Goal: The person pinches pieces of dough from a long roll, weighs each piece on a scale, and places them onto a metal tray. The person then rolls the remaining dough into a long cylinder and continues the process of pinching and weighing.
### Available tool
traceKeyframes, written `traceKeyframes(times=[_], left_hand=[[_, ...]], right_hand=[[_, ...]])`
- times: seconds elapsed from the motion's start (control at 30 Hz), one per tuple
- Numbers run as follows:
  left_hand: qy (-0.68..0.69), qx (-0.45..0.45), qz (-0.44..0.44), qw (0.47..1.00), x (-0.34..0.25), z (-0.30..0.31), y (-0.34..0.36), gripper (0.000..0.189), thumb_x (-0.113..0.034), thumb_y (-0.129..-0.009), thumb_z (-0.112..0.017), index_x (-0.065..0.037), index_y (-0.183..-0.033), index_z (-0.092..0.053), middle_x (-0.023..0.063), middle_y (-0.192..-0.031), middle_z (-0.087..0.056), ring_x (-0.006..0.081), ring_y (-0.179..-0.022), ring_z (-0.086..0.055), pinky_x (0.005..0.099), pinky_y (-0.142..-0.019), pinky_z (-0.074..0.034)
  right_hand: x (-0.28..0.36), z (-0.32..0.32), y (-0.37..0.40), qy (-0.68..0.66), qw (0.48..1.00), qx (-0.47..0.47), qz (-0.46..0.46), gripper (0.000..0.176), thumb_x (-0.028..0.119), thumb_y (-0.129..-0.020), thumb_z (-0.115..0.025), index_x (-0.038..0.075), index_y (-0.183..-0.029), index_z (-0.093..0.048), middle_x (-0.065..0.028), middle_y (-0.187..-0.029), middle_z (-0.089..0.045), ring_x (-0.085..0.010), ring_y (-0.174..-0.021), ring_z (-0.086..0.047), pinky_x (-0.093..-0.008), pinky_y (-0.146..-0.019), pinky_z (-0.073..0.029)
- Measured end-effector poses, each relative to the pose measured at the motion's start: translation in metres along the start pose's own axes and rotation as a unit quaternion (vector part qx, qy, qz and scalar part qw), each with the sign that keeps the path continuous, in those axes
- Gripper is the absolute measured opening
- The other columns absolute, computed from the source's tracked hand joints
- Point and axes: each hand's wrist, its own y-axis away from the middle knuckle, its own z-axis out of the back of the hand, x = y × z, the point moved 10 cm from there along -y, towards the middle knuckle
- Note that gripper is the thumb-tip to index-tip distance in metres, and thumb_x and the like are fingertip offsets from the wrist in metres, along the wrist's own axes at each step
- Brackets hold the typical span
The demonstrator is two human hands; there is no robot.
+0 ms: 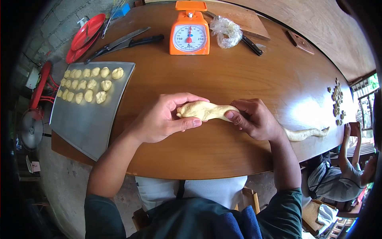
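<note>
A pale yellow piece of dough (pixel 205 110) is stretched between my two hands above the wooden table (pixel 191 155). Its thick end lies in my left hand (pixel 159 117), with the thumb below and the fingers above it. My right hand (pixel 254 118) pinches the narrow end between thumb and fingers. A long dough roll (pixel 306 134) rests on the table just right of my right wrist, partly hidden by it. At the left, rows of small dough pieces (pixel 88 96) sit on a grey metal tray (pixel 85 123).
An orange scale (pixel 190 32) stands at the table's far side. Knives (pixel 127 41) and red plates (pixel 85 38) lie left of it; a plastic bag (pixel 226 32), another knife (pixel 251 44) and a wooden board (pixel 244 20) lie right. Small pieces (pixel 337 97) and a person (pixel 338 179) are at far right.
</note>
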Motion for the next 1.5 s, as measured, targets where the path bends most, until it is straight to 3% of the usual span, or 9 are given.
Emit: traceKeyframes(times=[0.47,0.53,0.7,0.8,0.9,1.03,1.1,1.23,1.5], left_hand=[[-0.115,-0.107,0.016,0.987,0.004,0.039,0.005,0.028,-0.024,-0.103,-0.079,0.002,-0.113,-0.077,0.0046,-0.092,-0.078,0.0072,-0.071,-0.064,0.0264,-0.064,-0.051],[-0.342,-0.119,-0.014,0.932,-0.001,0.044,0.003,0.026,-0.022,-0.1,-0.08,0.001,-0.111,-0.076,0.0078,-0.09,-0.074,0.0142,-0.072,-0.064,0.0313,-0.066,-0.051],[-0.43,-0.119,-0.098,0.89,-0.002,0.026,0.001,0.02,-0.011,-0.095,-0.075,-0.003,-0.113,-0.072,0.0107,-0.106,-0.068,0.031,-0.097,-0.069,0.0429,-0.085,-0.056],[-0.454,-0.139,-0.191,0.859,-0.016,0.006,0.005,0.026,-0.014,-0.096,-0.074,-0.005,-0.12,-0.068,0.0112,-0.113,-0.067,0.0325,-0.115,-0.066,0.0434,-0.098,-0.054],[-0.487,-0.097,-0.163,0.853,-0.004,0.0,-0.001,0.029,-0.017,-0.096,-0.076,-0.005,-0.12,-0.067,0.0111,-0.114,-0.068,0.0334,-0.116,-0.066,0.0439,-0.099,-0.054],[-0.479,-0.122,-0.172,0.852,-0.012,0.01,0.003,0.029,-0.019,-0.098,-0.077,-0.004,-0.12,-0.066,0.0121,-0.115,-0.07,0.0316,-0.11,-0.069,0.0436,-0.095,-0.056],[-0.308,-0.1,-0.084,0.942,-0.004,0.022,0.0,0.027,-0.018,-0.102,-0.076,-0.002,-0.121,-0.065,0.0099,-0.11,-0.072,0.0226,-0.099,-0.074,0.0392,-0.086,-0.058],[-0.081,-0.098,-0.112,0.986,0.004,0.03,-0.003,0.025,-0.018,-0.108,-0.072,0.001,-0.121,-0.065,0.0036,-0.105,-0.073,0.0085,-0.094,-0.07,0.0283,-0.082,-0.057],[-0.093,-0.109,-0.105,0.984,-0.016,0.04,0.007,0.025,-0.02,-0.106,-0.075,0.003,-0.115,-0.076,0.0044,-0.1,-0.079,0.0065,-0.091,-0.068,0.0254,-0.083,-0.056]], right_hand=[[-0.005,-0.002,0.001,0.102,0.994,0.034,-0.038,0.042,0.04,-0.101,-0.077,-0.001,-0.111,-0.071,-0.0263,-0.087,-0.072,-0.0446,-0.081,-0.072,-0.049,-0.072,-0.056],[-0.012,0.001,0.0,0.136,0.987,0.054,-0.073,0.042,0.038,-0.099,-0.079,0.0,-0.116,-0.072,-0.0263,-0.093,-0.075,-0.045,-0.09,-0.074,-0.0508,-0.08,-0.058],[-0.004,0.011,-0.001,0.194,0.98,-0.033,-0.014,0.041,0.029,-0.093,-0.083,0.002,-0.121,-0.07,-0.0191,-0.104,-0.072,-0.0427,-0.1,-0.071,-0.0514,-0.084,-0.057],[0.007,-0.005,-0.008,0.186,0.98,-0.055,0.052,0.039,0.028,-0.091,-0.084,0.004,-0.119,-0.071,-0.015,-0.107,-0.068,-0.0409,-0.103,-0.069,-0.0511,-0.085,-0.056],[0.021,-0.024,-0.017,0.226,0.97,-0.059,0.07,0.036,0.029,-0.092,-0.084,0.006,-0.116,-0.072,-0.0137,-0.107,-0.067,-0.04,-0.105,-0.068,-0.0504,-0.088,-0.056],[0.022,-0.032,-0.026,0.257,0.96,-0.084,0.076,0.036,0.03,-0.093,-0.083,0.006,-0.116,-0.07,-0.0138,-0.105,-0.066,-0.0396,-0.104,-0.068,-0.0506,-0.088,-0.057],[0.035,-0.037,-0.03,0.275,0.952,-0.082,0.107,0.04,0.03,-0.095,-0.081,0.006,-0.123,-0.065,-0.0153,-0.111,-0.07,-0.0408,-0.105,-0.07,-0.0513,-0.086,-0.059],[0.05,-0.044,-0.045,0.171,0.973,-0.115,0.107,0.05,0.028,-0.096,-0.079,0.006,-0.135,-0.058,-0.0212,-0.125,-0.073,-0.0438,-0.107,-0.074,-0.0519,-0.087,-0.062],[0.049,-0.037,-0.03,0.203,0.962,-0.133,0.129,0.04,0.028,-0.1,-0.077,0.004,-0.128,-0.062,-0.0209,-0.106,-0.076,-0.043,-0.094,-0.075,-0.051,-0.076,-0.062]])
